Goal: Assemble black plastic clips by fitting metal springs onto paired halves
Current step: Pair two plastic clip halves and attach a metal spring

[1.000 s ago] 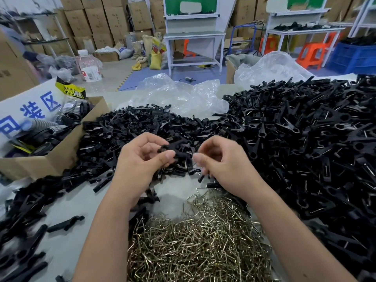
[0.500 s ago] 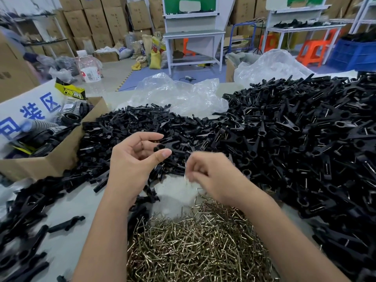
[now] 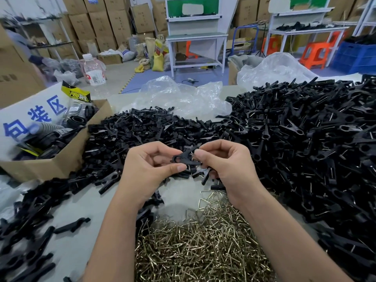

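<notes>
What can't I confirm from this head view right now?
- Spring: whether one sits on the clip halves; left hand and right hand fingers cover the grip.
- Cardboard box contents: blurred, partly behind the sign.
- Assembled clip pile: cut off by the right edge.

Across the upper left of my view, brown cardboard cartons (image 3: 97, 27) are stacked high against the back wall. At top centre a white metal workbench with a green back panel (image 3: 195, 35) stands on the grey concrete floor (image 3: 116, 78). Orange plastic stools (image 3: 314, 54) and a blue plastic crate (image 3: 355, 58) sit at upper right.
</notes>
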The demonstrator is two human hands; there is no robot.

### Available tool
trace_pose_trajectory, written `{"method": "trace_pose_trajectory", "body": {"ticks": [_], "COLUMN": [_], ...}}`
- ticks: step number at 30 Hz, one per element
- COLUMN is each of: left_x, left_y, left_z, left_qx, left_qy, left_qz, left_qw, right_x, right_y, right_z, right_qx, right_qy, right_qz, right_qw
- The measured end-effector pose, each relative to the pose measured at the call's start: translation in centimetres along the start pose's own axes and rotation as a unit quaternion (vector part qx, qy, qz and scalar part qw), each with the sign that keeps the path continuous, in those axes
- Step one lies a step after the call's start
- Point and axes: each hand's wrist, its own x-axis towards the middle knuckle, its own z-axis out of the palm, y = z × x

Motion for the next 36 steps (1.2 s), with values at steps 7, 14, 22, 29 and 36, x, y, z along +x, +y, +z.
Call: {"method": "trace_pose_trajectory", "body": {"ticks": [7, 14, 22, 29, 36], "left_x": [-0.1, 0.1, 0.1, 0.1, 0.0], "left_y": [0.4, 0.3, -0.1, -0.1, 0.4], "left_z": [-0.1, 0.4, 0.0, -0.2, 0.0], "left_qx": [0.014, 0.023, 0.012, -0.054, -0.059], "left_qy": [0.009, 0.007, 0.019, -0.018, -0.073], "left_qz": [-0.008, -0.018, -0.009, 0.024, 0.021], "left_qw": [1.000, 1.000, 1.000, 0.998, 0.995], "right_x": [-0.2, 0.2, 0.2, -0.2, -0.1], "right_y": [0.1, 0.5, -0.1, 0.3, 0.4], "right_z": [0.5, -0.1, -0.5, -0.3, -1.5], "right_qx": [-0.016, -0.095, 0.051, 0.212, 0.236], "right_qy": [0.006, 0.018, -0.083, -0.196, -0.332], "right_qz": [-0.008, -0.045, 0.073, 0.176, 0.166], "right_qw": [1.000, 0.994, 0.993, 0.941, 0.898]}}
